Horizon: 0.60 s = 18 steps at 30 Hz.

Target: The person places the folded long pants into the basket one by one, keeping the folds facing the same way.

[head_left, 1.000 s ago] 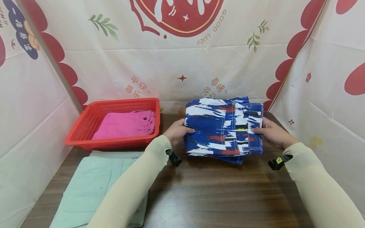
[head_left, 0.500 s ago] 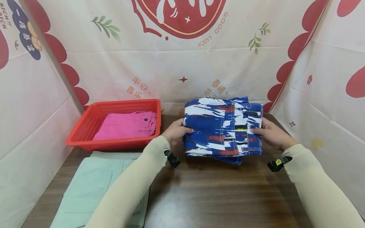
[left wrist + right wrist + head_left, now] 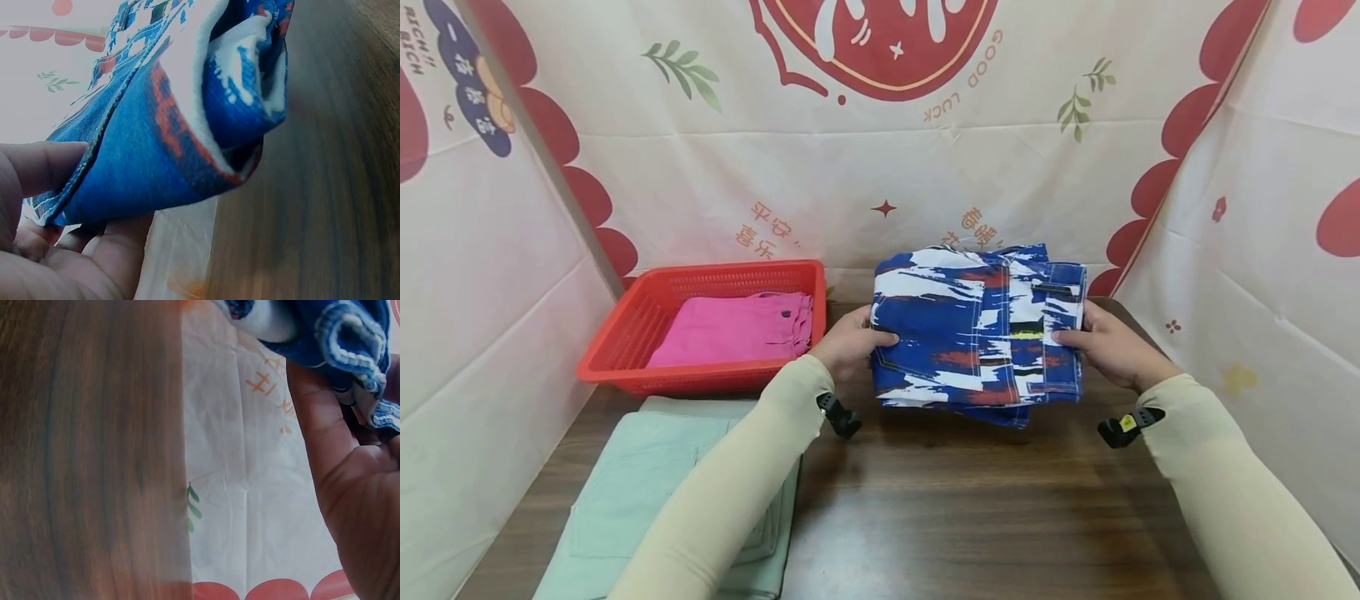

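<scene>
- Patterned blue denim, a folded garment splashed with white and red, is in our two hands, near the back of the table and right of its middle; it seems raised a little off the surface.
- Our left hand pinches its left edge, thumb laid on top and the other fingers bent beneath.
- Our right hand pinches the waistband end, thumb over it; the wrist view shows fingers under the fold, though not every fingertip.
- With only the two ends gripped, we could see the middle sag or the inner layers slide out if we let the hands draw apart. At the left end the layers curl loosely, and a corner pokes out below the lower edge, so a slack thumb might undo the fold.
- Below lies the brown table; setting the bundle down tilted could crease that stray corner under it.
- Near left, folded pale green clothing lies partly behind our left sleeve; we cannot tell if they touch, but a low sweep might drag its layers.
- Farther off, the red basket holds folded pink clothing; swinging left too low could snag the rim.
- Behind everything hangs the printed backdrop.
</scene>
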{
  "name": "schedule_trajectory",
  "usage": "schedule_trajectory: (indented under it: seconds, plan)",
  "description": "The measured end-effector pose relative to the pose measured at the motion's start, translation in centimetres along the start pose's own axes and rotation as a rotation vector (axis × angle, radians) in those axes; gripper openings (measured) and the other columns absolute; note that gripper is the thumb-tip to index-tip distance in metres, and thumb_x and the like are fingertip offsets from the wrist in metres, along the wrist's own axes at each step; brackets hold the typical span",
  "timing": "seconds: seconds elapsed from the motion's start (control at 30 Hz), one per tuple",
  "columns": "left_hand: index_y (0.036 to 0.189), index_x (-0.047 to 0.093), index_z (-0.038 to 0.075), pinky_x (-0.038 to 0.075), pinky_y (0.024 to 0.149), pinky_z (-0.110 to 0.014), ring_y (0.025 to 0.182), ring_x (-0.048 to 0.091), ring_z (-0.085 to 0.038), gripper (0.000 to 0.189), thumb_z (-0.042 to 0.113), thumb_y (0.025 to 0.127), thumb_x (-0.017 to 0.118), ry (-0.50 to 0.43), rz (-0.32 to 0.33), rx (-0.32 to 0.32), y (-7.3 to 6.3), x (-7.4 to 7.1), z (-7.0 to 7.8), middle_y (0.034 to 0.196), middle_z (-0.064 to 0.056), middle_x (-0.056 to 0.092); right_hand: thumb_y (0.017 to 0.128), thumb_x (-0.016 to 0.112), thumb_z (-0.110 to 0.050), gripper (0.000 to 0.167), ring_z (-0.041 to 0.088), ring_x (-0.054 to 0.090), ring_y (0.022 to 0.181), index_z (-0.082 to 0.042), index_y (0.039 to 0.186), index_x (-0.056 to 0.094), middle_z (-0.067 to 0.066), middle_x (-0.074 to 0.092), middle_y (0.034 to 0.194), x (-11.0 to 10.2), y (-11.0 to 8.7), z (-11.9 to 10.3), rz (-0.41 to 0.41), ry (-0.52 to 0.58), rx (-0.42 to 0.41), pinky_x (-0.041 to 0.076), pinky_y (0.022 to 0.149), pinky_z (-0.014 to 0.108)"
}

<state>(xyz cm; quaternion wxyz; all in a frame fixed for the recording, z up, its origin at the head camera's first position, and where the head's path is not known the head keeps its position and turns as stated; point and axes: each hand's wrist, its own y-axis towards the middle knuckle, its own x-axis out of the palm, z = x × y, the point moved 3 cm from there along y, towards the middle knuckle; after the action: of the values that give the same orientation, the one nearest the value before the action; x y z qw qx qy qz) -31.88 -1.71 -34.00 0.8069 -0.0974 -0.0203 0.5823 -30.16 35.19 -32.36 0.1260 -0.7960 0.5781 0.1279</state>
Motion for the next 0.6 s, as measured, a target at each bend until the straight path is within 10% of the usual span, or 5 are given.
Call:
schedule_trajectory:
  seconds: [0.6]
  plan:
    - [0.143,0.049,0.019,0.047,0.097,-0.057,0.115,0.061,-0.033,0.057,0.014,0.091,0.072,0.002,0.024,0.017,-0.8,-1.6,0.9,0.131,-0.005,0.061,0.101,0.059,-0.027,0.081,0.015,0.066,0.104,-0.011,0.159,0.004,0.027,0.038,0.146,1.1,0.5,-1.5,-0.005,-0.015,-0.009,0.056,0.085,0.044]
